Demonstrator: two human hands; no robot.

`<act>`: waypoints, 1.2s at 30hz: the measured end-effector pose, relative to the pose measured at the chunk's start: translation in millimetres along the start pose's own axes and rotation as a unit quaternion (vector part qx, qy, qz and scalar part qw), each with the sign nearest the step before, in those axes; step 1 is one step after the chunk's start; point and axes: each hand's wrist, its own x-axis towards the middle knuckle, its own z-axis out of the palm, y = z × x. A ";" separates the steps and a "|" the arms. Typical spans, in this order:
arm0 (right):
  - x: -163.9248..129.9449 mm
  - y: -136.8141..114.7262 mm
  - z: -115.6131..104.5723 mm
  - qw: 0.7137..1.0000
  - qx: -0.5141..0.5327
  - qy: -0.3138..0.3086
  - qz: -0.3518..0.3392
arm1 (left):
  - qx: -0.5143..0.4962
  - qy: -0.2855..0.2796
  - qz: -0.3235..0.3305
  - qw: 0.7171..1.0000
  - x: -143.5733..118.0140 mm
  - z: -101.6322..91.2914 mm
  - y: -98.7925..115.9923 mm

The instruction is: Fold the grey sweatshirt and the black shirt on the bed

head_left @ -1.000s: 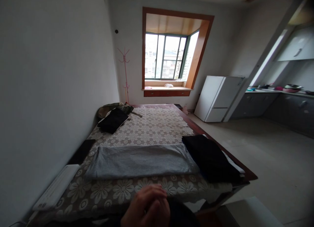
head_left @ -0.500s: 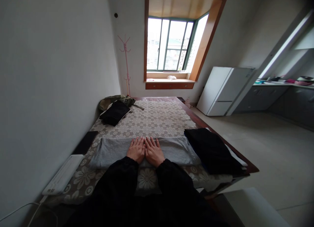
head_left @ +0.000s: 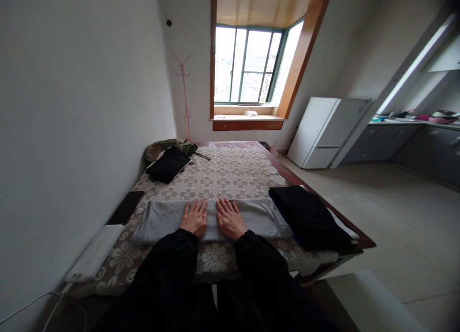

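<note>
Head view of a table (head_left: 287, 178) covered by a lace cloth (head_left: 230, 176) with a flower pattern. A grey garment (head_left: 251, 217) lies folded into a long, flat band running left to right across the near part of the table; its surface is smooth, with a few shallow creases toward the left end. The left hand (head_left: 194, 219) and right hand (head_left: 229, 219) both rest palm down on the middle of the garment, fingers extended and slightly spread, a narrow gap of grey fabric showing between them; neither grasps anything. Black sleeves cover both forearms. Just right of the garment, touching its right end, sits a stack of dark folded clothes (head_left: 309, 217) at the table's right edge. At the far left lies a black item (head_left: 168, 164) on an olive bag (head_left: 161, 147). Along the near left edge lie a white flat device (head_left: 94, 253) and, just beyond it, a black flat object (head_left: 125, 207). Far background: window (head_left: 251, 66), pink coat stand (head_left: 184, 97), white fridge (head_left: 325, 131).
</note>
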 end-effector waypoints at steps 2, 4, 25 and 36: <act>-2.6 7.1 -1.0 1.000 -0.011 0.002 0.006 | 0.004 -0.001 -0.012 1.000 -2.4 -1.6 -5.6; -4.8 16.0 -2.0 1.000 -0.022 0.000 0.017 | 0.009 -0.001 -0.026 1.000 -5.3 -4.1 -13.2; -31.8 128.3 -7.5 0.977 -0.158 0.010 0.142 | 0.055 0.017 -0.269 0.961 -56.8 -52.5 -124.3; -34.2 127.1 -7.3 0.981 -0.137 0.040 0.130 | -0.046 -0.118 -0.334 0.934 -81.0 -91.7 -166.2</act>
